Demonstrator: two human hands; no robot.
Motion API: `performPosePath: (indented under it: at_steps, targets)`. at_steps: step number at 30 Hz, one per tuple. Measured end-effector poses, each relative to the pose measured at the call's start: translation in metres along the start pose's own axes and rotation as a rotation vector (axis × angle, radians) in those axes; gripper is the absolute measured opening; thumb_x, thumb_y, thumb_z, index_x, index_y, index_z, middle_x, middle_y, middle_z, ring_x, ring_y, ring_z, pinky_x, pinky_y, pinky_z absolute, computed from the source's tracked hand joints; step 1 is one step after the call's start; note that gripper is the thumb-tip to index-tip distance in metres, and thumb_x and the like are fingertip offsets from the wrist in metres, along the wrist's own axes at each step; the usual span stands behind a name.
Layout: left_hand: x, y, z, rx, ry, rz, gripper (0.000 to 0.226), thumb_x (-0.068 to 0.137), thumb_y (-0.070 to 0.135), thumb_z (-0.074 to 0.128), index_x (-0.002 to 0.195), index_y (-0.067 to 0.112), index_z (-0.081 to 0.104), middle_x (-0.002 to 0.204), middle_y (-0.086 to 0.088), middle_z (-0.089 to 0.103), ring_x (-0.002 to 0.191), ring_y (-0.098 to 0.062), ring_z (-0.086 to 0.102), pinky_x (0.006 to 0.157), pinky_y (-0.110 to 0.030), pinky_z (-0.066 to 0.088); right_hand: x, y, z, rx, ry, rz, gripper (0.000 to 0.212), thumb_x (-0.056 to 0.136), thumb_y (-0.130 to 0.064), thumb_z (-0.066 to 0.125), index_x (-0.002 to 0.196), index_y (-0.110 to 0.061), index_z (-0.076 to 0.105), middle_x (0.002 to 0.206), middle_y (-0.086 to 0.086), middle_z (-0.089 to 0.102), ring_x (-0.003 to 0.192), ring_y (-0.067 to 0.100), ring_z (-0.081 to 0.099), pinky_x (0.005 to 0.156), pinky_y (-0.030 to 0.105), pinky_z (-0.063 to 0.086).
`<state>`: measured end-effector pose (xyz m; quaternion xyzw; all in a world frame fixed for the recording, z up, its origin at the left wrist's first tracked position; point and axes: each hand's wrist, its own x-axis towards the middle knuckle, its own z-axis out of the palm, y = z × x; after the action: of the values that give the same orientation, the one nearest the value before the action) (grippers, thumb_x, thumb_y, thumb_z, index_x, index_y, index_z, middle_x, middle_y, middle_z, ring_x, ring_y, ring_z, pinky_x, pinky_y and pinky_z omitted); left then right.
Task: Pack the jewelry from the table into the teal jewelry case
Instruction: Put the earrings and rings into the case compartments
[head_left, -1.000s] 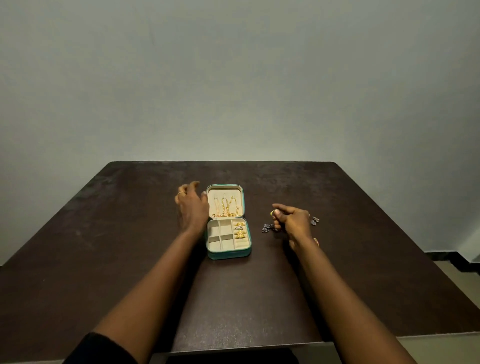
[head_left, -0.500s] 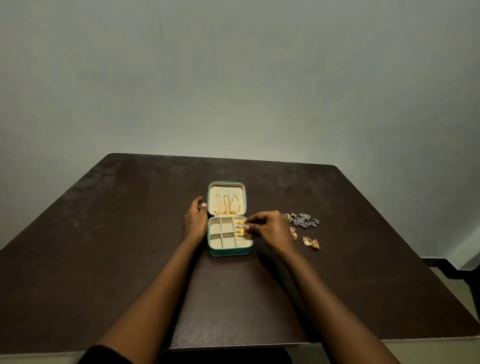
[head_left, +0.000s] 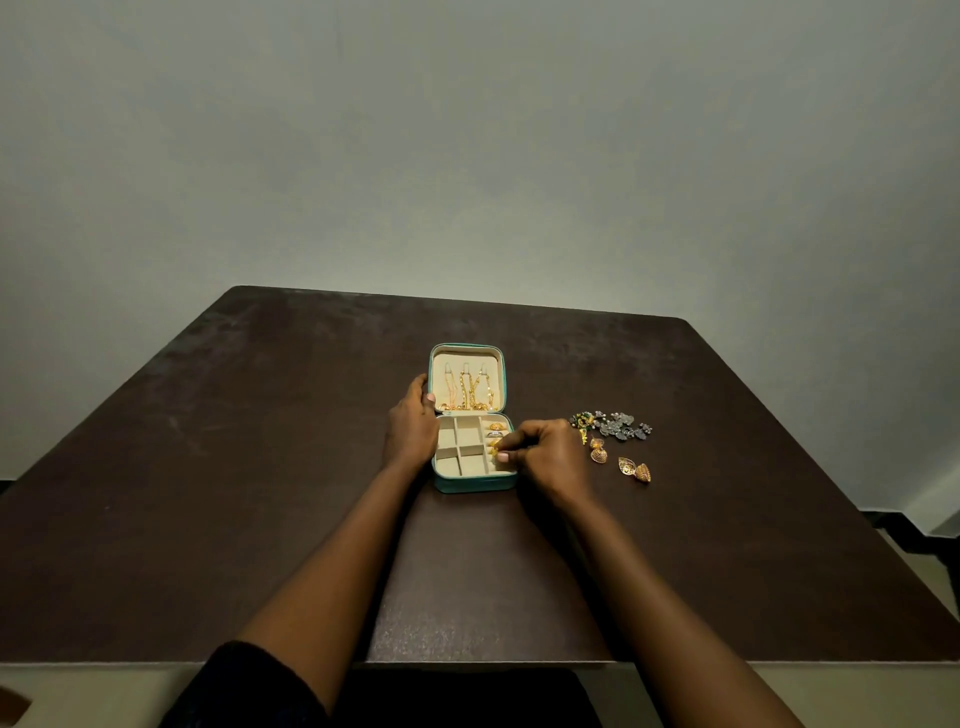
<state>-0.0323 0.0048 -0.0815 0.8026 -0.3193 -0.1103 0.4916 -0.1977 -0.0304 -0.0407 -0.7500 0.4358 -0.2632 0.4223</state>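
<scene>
The teal jewelry case (head_left: 474, 484) lies open in the middle of the dark table (head_left: 260, 493), its cream lid raised with gold chains (head_left: 470, 387) hanging inside. Rings (head_left: 496, 430) sit in the right-hand slots of the base. My left hand (head_left: 411, 427) rests against the case's left side, thumb at the hinge. My right hand (head_left: 545, 457) is at the case's right edge, fingertips pinching a small gold piece (head_left: 496, 451) over the right slots. Loose on the table to the right lie gold jhumka earrings (head_left: 635, 471) and a heap of silver and green jewelry (head_left: 615, 424).
A plain pale wall stands behind the table. The table's near edge (head_left: 467, 662) is close to my body, and its right edge drops off to the floor at the far right.
My right hand came from the loose jewelry on the right to the case's right slots with a gold piece. My left hand dropped from the lid's side to the case's left edge.
</scene>
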Motion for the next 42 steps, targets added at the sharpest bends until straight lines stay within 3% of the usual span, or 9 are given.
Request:
performPosePath:
  at_steps: [6,11,23,26,28,32,36,38,42]
  targets:
    - [-0.0019,0.0013,-0.0005,0.011,0.007,0.005,0.039,0.1,0.018,0.035,0.14,0.021,0.039,0.128,-0.013,0.057,0.114,-0.028,0.055,0.087,-0.036,0.044,-0.0066,0.0035,0.0044,0.13,0.072,0.028,0.016,0.065,0.007,0.075,0.069,-0.009,0.074,0.066,-0.002,0.068,0.066,0.007,0.061,0.073,0.021,0.053]
    - [0.0001,0.0,0.0001,0.021,0.009,-0.001,0.04,0.1,0.017,0.035,0.139,0.023,0.039,0.128,-0.013,0.057,0.113,-0.028,0.056,0.085,-0.037,0.045,-0.0046,0.0039,0.0086,0.17,0.101,0.024,0.035,0.064,0.011,0.074,0.053,-0.022,0.066,0.066,-0.005,0.067,0.071,0.011,0.063,0.077,0.028,0.056]
    - [0.0012,-0.0006,0.0015,0.056,0.018,0.011,0.041,0.1,0.015,0.035,0.14,0.021,0.038,0.129,-0.013,0.057,0.114,-0.029,0.055,0.084,-0.035,0.044,-0.0059,0.0035,0.0105,0.116,0.095,0.029,0.026,0.068,0.005,0.075,0.06,-0.019,0.068,0.07,0.003,0.068,0.072,0.015,0.064,0.076,0.029,0.054]
    - [0.001,0.0,0.0014,0.054,0.018,0.008,0.041,0.1,0.016,0.034,0.141,0.021,0.037,0.13,-0.013,0.056,0.115,-0.029,0.055,0.085,-0.036,0.044,-0.0048,0.0022,0.009,0.049,0.089,0.016,0.01,0.069,0.003,0.075,0.074,-0.005,0.074,0.07,0.001,0.066,0.062,0.003,0.058,0.064,0.011,0.047]
    - [0.0009,0.0,0.0012,0.046,0.015,0.009,0.041,0.1,0.016,0.034,0.141,0.02,0.037,0.13,-0.013,0.056,0.115,-0.029,0.055,0.086,-0.036,0.045,-0.004,0.0015,0.0079,0.016,0.091,0.012,0.011,0.069,0.002,0.076,0.08,-0.002,0.074,0.071,0.001,0.066,0.059,-0.004,0.053,0.056,0.001,0.039]
    - [0.0006,-0.0005,0.0008,0.043,0.011,0.004,0.04,0.1,0.017,0.034,0.14,0.021,0.038,0.129,-0.013,0.057,0.114,-0.028,0.055,0.086,-0.037,0.045,-0.0051,0.0021,0.0095,-0.013,0.122,0.014,0.011,0.07,0.0,0.075,0.08,-0.005,0.075,0.079,0.008,0.073,0.064,0.006,0.059,0.067,0.015,0.047]
    - [0.0001,0.0001,0.0007,0.053,0.009,-0.001,0.04,0.101,0.017,0.034,0.141,0.021,0.037,0.13,-0.012,0.056,0.116,-0.027,0.054,0.086,-0.037,0.045,-0.0066,0.0031,0.0072,-0.141,0.11,-0.053,0.011,0.073,-0.005,0.075,0.084,-0.007,0.075,0.08,0.0,0.065,0.067,0.004,0.053,0.061,0.011,0.037]
    - [0.0007,0.0004,0.001,0.045,0.007,-0.005,0.041,0.101,0.017,0.035,0.141,0.021,0.037,0.13,-0.012,0.056,0.116,-0.028,0.055,0.088,-0.039,0.046,-0.0058,0.0037,0.0062,-0.192,0.102,-0.08,0.013,0.073,-0.006,0.075,0.087,-0.008,0.075,0.09,0.001,0.067,0.077,0.005,0.053,0.063,0.011,0.035]
    - [0.0012,-0.0012,0.0014,0.034,0.004,0.001,0.041,0.1,0.016,0.035,0.14,0.021,0.038,0.13,-0.013,0.057,0.115,-0.028,0.055,0.088,-0.039,0.046,-0.0035,0.0045,0.006,-0.224,0.1,-0.097,0.015,0.073,-0.003,0.074,0.087,-0.006,0.075,0.097,0.008,0.069,0.077,0.007,0.052,0.062,0.012,0.032]
